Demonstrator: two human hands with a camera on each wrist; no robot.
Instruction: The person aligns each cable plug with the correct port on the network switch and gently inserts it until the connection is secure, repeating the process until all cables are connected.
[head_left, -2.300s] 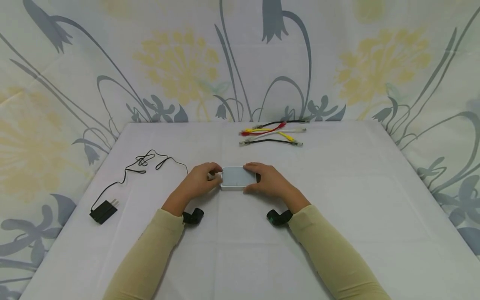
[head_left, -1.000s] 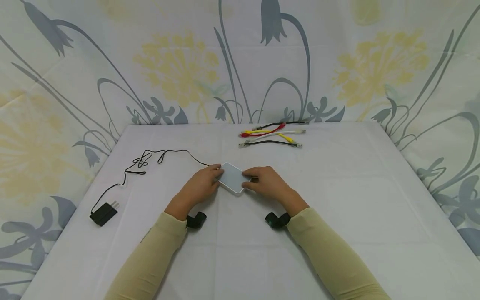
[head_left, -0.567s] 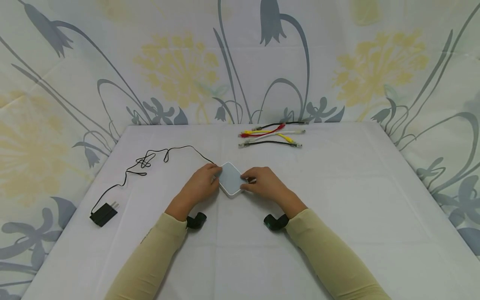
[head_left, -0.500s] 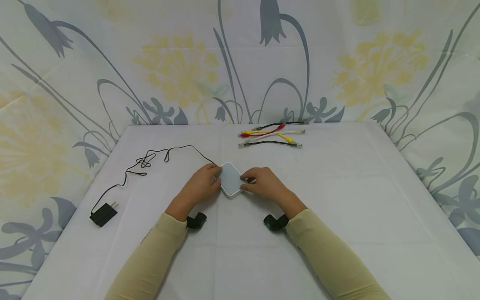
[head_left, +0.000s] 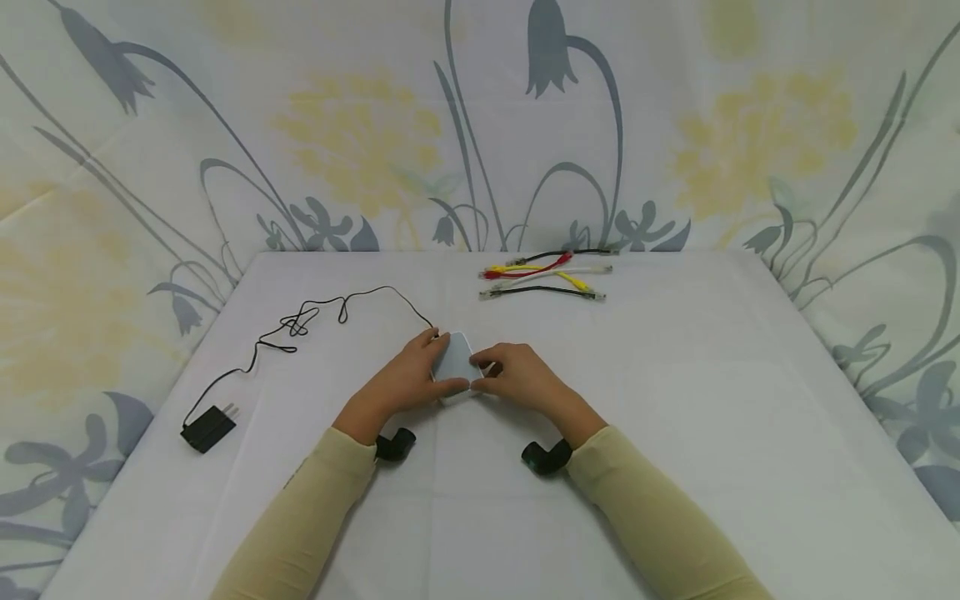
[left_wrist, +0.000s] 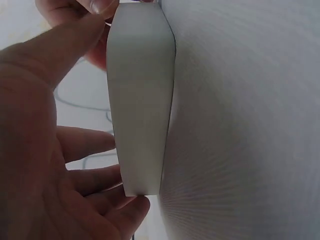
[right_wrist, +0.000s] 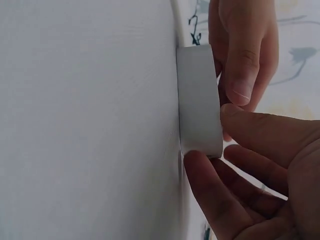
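Observation:
In the head view, a small flat white box (head_left: 453,358) with a grey-blue top lies between the hands at mid-table. My left hand (head_left: 401,375) holds its left side, thumb over the near end and fingers at the far end, where a thin black cord (head_left: 412,304) meets it. My right hand (head_left: 525,379) pinches the right side near the near corner. In the left wrist view, the box's smooth side (left_wrist: 140,100) is spanned by the left hand (left_wrist: 30,125). The right wrist view shows the right hand's fingers (right_wrist: 260,127) at the top edge and side of the box (right_wrist: 200,100).
The cord runs left in loops to a black power adapter (head_left: 208,428) with two prongs. Several short network cables, among them a red one (head_left: 528,272) and a white one (head_left: 592,269), lie at the back. White cloth covers the table (head_left: 712,400); a flowered cloth (head_left: 495,108) rises behind.
The box has turned clockwise from lying sideways to pointing away from the person. Its cord end has swung to the far side, pulling the cord right. The left thumb now crosses the near end.

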